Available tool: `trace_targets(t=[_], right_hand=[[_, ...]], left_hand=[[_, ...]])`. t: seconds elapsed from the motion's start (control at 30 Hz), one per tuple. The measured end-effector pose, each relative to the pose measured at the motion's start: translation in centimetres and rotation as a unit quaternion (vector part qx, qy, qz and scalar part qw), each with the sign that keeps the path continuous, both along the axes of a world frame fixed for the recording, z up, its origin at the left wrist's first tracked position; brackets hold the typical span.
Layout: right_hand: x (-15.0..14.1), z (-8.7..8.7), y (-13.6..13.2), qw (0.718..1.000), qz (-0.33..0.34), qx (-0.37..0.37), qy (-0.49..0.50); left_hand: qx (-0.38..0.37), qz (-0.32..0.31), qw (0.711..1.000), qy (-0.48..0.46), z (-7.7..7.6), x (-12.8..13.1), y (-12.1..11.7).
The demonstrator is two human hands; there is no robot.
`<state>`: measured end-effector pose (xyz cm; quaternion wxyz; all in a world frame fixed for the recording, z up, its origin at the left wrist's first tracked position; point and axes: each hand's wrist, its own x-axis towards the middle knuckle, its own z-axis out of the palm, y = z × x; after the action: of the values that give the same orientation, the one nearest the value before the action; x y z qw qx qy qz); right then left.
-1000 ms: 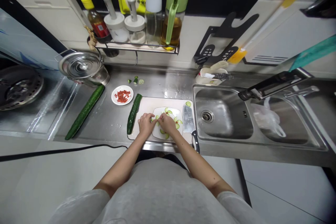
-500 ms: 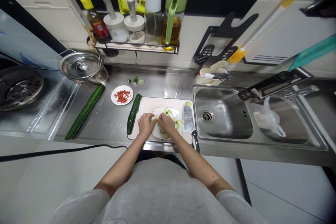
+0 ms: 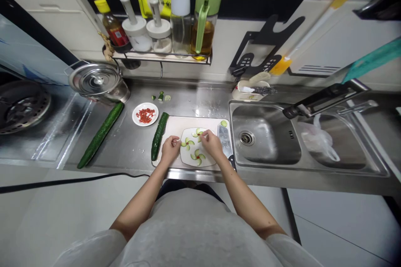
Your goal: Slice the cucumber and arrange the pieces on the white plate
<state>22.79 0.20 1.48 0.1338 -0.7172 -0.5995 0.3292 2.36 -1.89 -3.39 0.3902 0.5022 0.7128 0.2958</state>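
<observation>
A white plate [image 3: 184,160] on the cutting board [image 3: 175,122] carries pinwheels of thin cucumber slices [image 3: 198,157] with small red bits at their centres. At the plate's left edge is my left hand [image 3: 171,149], loosely curled, with thumb and forefinger apart and nothing seen between them. Over the plate's right side, my right hand [image 3: 213,145] has its fingertips pinched beside the upper right slices; what they hold, if anything, is too small to make out. It hides part of that pinwheel. A knife [image 3: 224,138] lies on the board to the right, its handle partly behind my forearm.
A cut cucumber [image 3: 159,137] lies along the board's left edge, a longer cucumber [image 3: 102,133] further left. Behind are a small dish [image 3: 137,122] of red bits and cucumber ends [image 3: 161,96]. A lidded steel pot [image 3: 97,81] stands back left; the sink [image 3: 266,133] is right.
My hands were together over the plate's left pinwheel and have parted. The left drew back left to the plate's edge; the right moved right and slightly up. The left and lower pinwheels are now uncovered.
</observation>
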Motion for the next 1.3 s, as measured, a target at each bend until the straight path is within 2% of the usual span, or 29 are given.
trace_targets(t=[0.17,0.3,0.5,0.63,0.8,0.9,1.0,1.1,1.3], right_hand=[[5.7,0.6,-2.2,0.996,-0.074,0.027,-0.036],[7.9,0.0,-5.0,0.996,-0.078,-0.003,-0.043],[6.7,-2.0,-7.6,0.996,-0.055,-0.064,-0.012],[5.6,-2.6,-7.7,0.995,-0.068,-0.071,-0.016],[5.0,-3.3,-7.5,0.992,-0.09,-0.084,-0.002],[4.9,-3.4,-7.5,0.991,-0.106,-0.079,0.022],[4.9,-2.8,-7.8,0.99,-0.114,-0.062,0.056],[5.1,-1.7,-8.1,0.987,-0.119,-0.048,0.101],[5.4,2.7,-8.9,0.95,-0.134,-0.033,0.28]], left_hand=[[-0.034,0.006,0.997,-0.064,-0.1,-1.1,-1.7],[-0.077,0.003,0.989,-0.129,-0.4,-1.8,-2.9],[-0.127,-0.018,0.97,-0.208,-0.5,-0.9,-3.7],[-0.146,-0.028,0.958,-0.246,-0.8,0.0,-3.6],[-0.127,-0.024,0.957,-0.261,-1.1,0.5,-3.6],[-0.127,-0.022,0.955,-0.269,-0.7,0.5,-3.8],[-0.127,-0.017,0.95,-0.285,0.3,0.6,-4.0],[-0.119,-0.01,0.947,-0.298,2.2,0.4,-4.2],[-0.111,-0.027,0.932,-0.343,7.0,-0.5,-5.5]])
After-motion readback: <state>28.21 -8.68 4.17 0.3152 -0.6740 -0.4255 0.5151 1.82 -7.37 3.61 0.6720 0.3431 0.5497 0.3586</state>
